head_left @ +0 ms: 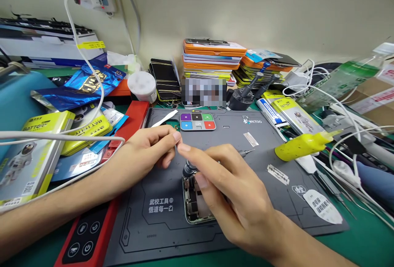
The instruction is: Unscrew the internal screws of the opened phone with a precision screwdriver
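My left hand (156, 146) is closed in a pinch above the mat, its thumb and index fingertips meeting the index fingertip of my right hand (237, 193). Anything between those fingertips is too small to make out. My right hand is curled around a dark precision screwdriver (246, 152); its thin tip points right, while the knurled end (188, 170) shows at the left, and my fingers hide the middle. Below lies an opened phone (192, 201), its inner parts exposed and its right side covered by my right hand.
The grey work mat (147, 234) carries a colored magnetic tray (197, 122), a razor blade (278, 174) and a white spudger (165, 118). A yellow bottle (295, 147) stands at right. Battery boxes (37, 152), a screwdriver stand (240, 99) and white cables (332, 99) surround it.
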The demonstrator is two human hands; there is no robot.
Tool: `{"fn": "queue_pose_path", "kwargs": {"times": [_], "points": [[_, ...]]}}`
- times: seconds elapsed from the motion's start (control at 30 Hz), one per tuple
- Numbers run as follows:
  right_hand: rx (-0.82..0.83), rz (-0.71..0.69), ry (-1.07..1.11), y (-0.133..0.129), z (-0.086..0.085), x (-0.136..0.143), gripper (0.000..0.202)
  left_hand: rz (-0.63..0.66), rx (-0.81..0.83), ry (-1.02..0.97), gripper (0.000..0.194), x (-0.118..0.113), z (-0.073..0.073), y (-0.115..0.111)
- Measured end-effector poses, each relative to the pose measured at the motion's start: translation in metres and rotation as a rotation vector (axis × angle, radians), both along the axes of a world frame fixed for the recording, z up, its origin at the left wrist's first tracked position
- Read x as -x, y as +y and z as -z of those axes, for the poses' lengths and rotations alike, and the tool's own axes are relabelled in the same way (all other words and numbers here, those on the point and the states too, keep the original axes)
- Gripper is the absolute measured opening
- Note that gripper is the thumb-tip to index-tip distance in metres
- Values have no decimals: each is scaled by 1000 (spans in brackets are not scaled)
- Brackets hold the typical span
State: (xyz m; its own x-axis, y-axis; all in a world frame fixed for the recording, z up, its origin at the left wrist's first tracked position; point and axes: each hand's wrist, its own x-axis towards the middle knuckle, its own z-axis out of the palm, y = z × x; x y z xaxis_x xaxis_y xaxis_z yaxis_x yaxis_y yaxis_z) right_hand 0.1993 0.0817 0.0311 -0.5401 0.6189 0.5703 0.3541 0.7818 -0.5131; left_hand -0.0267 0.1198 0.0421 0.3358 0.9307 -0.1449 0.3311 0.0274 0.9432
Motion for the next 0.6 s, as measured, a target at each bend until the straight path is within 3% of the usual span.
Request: {"fn": "queue_pose_path", "kwargs": {"times": [0.37, 0.6], "points": [[25, -40, -20, 4, -1, -2, 58, 0, -11, 47, 52, 0, -2, -1], [-66, -46, -9, 3, 1, 0, 58, 3, -7, 0, 49, -2, -3, 0]]}}
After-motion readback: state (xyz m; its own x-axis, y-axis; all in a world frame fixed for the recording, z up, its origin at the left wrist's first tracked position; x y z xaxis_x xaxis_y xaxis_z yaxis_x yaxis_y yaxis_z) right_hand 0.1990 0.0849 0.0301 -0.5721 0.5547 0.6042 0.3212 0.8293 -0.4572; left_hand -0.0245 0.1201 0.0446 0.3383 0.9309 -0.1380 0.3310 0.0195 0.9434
